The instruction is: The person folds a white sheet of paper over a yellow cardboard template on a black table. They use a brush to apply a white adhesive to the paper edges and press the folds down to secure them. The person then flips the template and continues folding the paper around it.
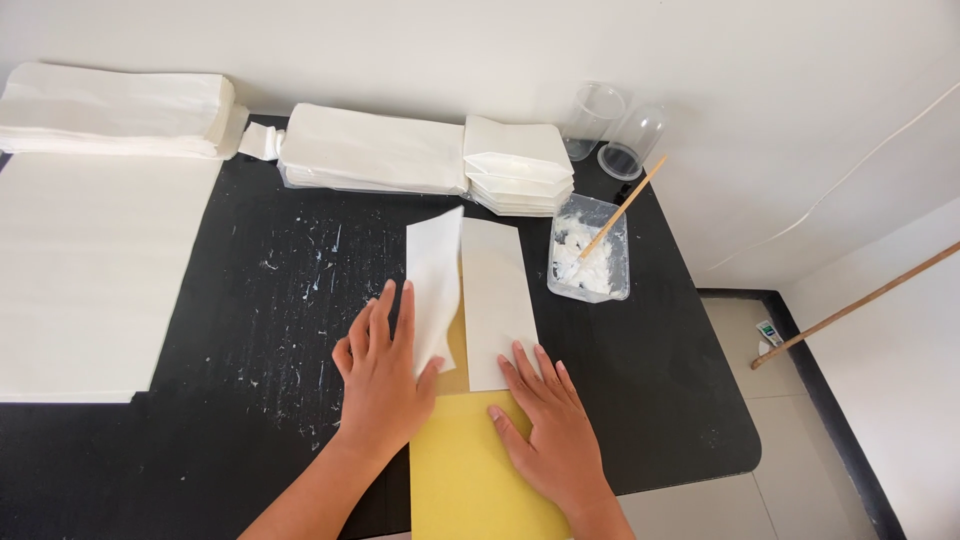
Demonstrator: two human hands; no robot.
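Both hands work a white paper sheet (495,300) lying on a yellow board (470,470) near the middle of the black surface (250,320). Left hand (383,375) lifts its left flap, apparently pinched; right hand (545,425) presses flat, open. Right: paste tub (590,265) with stick (625,205). Far: folded paper stacks (400,150).
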